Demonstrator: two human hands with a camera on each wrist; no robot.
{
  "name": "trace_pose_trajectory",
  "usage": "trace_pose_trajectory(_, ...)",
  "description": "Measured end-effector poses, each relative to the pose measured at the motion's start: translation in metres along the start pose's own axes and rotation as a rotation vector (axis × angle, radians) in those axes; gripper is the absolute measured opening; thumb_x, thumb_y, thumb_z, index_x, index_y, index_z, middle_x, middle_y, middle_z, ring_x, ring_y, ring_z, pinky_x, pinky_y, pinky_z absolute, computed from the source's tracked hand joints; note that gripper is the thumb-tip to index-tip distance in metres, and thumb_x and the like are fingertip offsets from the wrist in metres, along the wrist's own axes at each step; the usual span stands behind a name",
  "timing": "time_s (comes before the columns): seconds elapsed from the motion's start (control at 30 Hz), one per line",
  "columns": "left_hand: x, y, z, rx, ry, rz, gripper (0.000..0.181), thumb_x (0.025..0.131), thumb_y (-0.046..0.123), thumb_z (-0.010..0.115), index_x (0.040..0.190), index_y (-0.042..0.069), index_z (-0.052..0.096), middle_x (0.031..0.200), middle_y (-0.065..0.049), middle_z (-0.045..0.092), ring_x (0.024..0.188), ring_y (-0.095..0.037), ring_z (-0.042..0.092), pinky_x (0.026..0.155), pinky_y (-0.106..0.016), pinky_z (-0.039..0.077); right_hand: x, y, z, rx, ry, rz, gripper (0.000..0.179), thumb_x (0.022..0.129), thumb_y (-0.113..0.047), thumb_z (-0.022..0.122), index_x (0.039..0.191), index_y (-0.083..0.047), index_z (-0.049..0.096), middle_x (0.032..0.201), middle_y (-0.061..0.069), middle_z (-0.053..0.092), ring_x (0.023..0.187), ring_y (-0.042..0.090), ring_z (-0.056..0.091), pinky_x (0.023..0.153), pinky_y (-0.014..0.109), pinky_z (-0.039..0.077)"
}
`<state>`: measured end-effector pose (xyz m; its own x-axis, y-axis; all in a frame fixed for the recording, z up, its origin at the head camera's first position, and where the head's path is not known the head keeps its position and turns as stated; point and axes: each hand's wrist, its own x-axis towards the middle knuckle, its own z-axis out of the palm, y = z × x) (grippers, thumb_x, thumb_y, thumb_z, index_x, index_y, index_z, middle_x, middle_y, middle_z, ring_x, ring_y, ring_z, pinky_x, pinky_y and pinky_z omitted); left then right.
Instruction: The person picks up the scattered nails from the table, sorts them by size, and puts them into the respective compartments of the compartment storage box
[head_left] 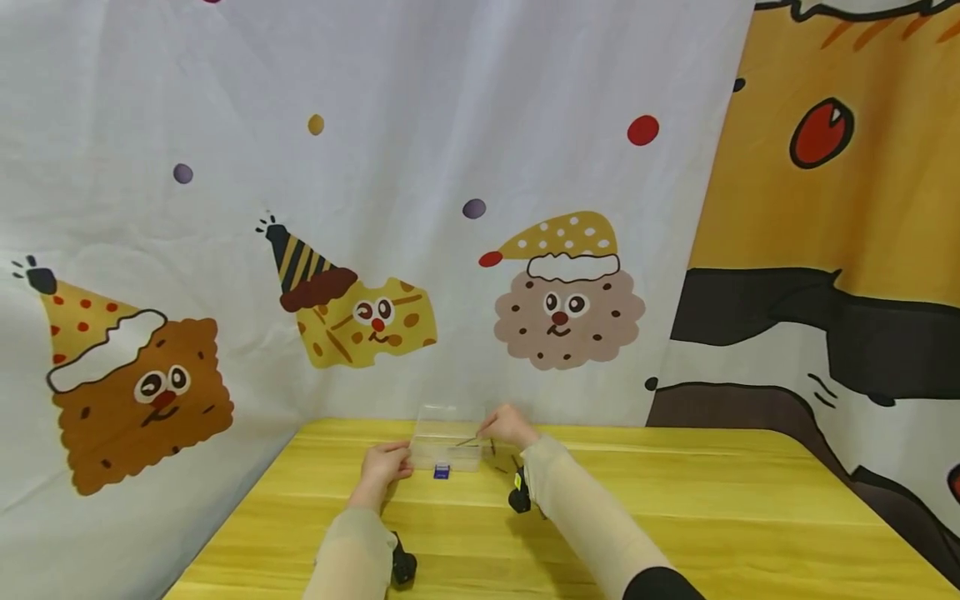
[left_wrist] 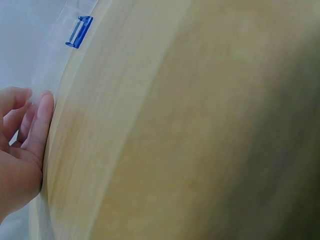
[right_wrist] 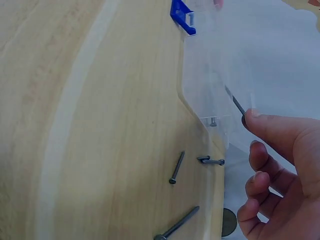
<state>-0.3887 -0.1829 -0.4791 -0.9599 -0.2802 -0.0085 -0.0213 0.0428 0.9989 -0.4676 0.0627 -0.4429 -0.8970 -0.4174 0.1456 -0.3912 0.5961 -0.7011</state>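
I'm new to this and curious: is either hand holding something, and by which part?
The right hand pinches a nail by its head end. The left hand is at the clear box's side; whether it grips there cannot be told.

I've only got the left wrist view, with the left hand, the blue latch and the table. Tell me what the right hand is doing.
Observer: The right hand pinches a nail, which points toward the clear plastic box.

Operator: Report anything lying loose on the table.

Observer: The right wrist view shows at least three loose nails on the table, outside the box.

Operator: Describe what hangs behind it.

Observer: The head view shows a white cloth backdrop printed with cartoon snacks, one of them a cheese in a striped hat.
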Motion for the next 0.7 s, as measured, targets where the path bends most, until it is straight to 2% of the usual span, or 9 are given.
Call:
trace_pose_trajectory(0.13,-0.002,0.002,0.001,0.007,-0.001,0.004,0.034,0.09,-0.004,0.056,0.121,-0.02,0.056,0.079,-0.024,0.065,0.063,-0.017,0.064,0.058,-0.027,0.059,-0.002,-0.001,0.004,-0.01,0.011,-0.01,0.006,0.082,-0.006,0.075,0.085,-0.001,0.078,0.09,0.011,0.072,0.089,0.028,0.066,0.081,0.042,0.056)
trace_pose_trajectory(0.4,-0.001,-0.001,0.005,0.0,-0.015,-0.028,0.034,0.093,-0.001,0.056,0.122,-0.018,0.056,0.084,-0.026,0.065,0.063,-0.02,0.066,0.059,-0.028,0.06,-0.01,-0.001,0.0,0.004,-0.019,-0.006,0.009,0.085,-0.003,0.071,0.09,0.002,0.077,0.093,0.013,0.072,0.093,0.03,0.065,0.085,0.044,0.056)
trace_pose_trajectory(0.57,-0.001,-0.001,0.004,0.003,-0.025,-0.024,0.035,0.094,0.0,0.056,0.124,-0.019,0.054,0.083,-0.026,0.065,0.062,-0.019,0.066,0.059,-0.028,0.06,-0.012,-0.002,-0.013,0.009,-0.016,0.014,0.014,0.087,-0.006,0.07,0.098,0.002,0.076,0.103,0.013,0.071,0.105,0.034,0.062,0.089,0.045,0.053)
trace_pose_trajectory(0.7,0.003,-0.003,0.001,0.009,-0.01,-0.015,0.035,0.093,0.0,0.057,0.123,-0.019,0.055,0.083,-0.026,0.065,0.062,-0.02,0.066,0.06,-0.03,0.06,-0.011,-0.001,-0.028,0.019,0.0,0.007,0.016,0.087,-0.006,0.069,0.1,0.003,0.075,0.104,0.014,0.07,0.107,0.034,0.061,0.09,0.047,0.052)
